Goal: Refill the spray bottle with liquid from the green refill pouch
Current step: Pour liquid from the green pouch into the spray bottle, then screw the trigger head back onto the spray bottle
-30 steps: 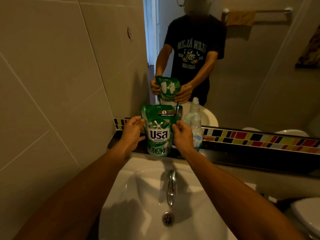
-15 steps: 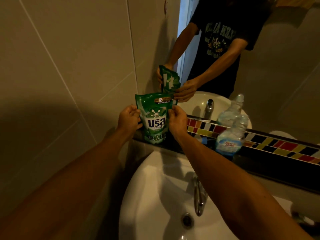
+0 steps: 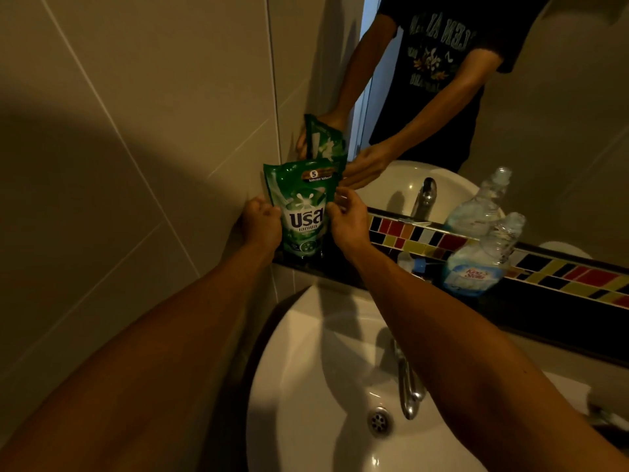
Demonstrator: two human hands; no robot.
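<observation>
Fetch step: left hand (image 3: 260, 221) and right hand (image 3: 347, 218) grasp the upright glossy green plastic refill pouch (image 3: 301, 206) on the dark ledge (image 3: 343, 264) against the mirror; next, probably lift toward the capless clear plastic bottle (image 3: 480, 264) nearby.

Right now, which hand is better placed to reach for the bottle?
The right hand, probably. Both hands hold the green pouch, but the bottle stands on the ledge on its side; the left hand would have to cross over.
</observation>
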